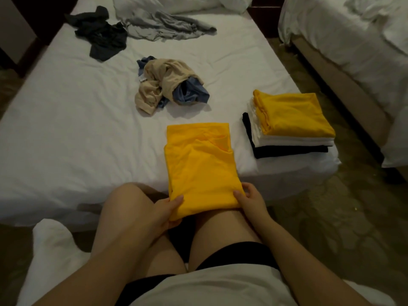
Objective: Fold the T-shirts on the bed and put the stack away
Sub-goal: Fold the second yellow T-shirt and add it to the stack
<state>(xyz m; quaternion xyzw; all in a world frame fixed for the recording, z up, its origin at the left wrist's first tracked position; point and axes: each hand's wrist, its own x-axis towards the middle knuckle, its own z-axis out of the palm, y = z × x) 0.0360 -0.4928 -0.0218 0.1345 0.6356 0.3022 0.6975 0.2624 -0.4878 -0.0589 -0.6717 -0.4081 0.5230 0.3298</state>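
**Yellow T-shirt gripped at bed's edge, folded stack close by**

A partly folded yellow T-shirt [201,164] is held by both hands at the near edge of a white-sheeted bed [66,129]. Its near left corner is pinched by the left hand [167,210], thumb on top and fingers tucked beneath. Its near right corner is gripped by the right hand [249,199], thumb laid on the cloth and fingers curled round the edge. The shirt's far end is spread flat on the sheet beyond the hands, while its near end is drawn over the person's bare knees.

Beyond the right hand and off to its right, a stack [291,124] of folded shirts is seen on the corner of the mattress: yellow on top, white in the middle, black at the bottom. Further out, past the held shirt, a crumpled heap of beige and blue clothes [170,87] is seen on the wrinkled sheet. Well beyond the left hand, a dark garment [101,36] and a grey garment [163,27] are strewn near a white pillow [167,3] at the head of the bed.

To the right of the right hand, a patterned carpet [331,217] is shown in a dim aisle, bordered on its far side by a second bed [353,40] made up in white.
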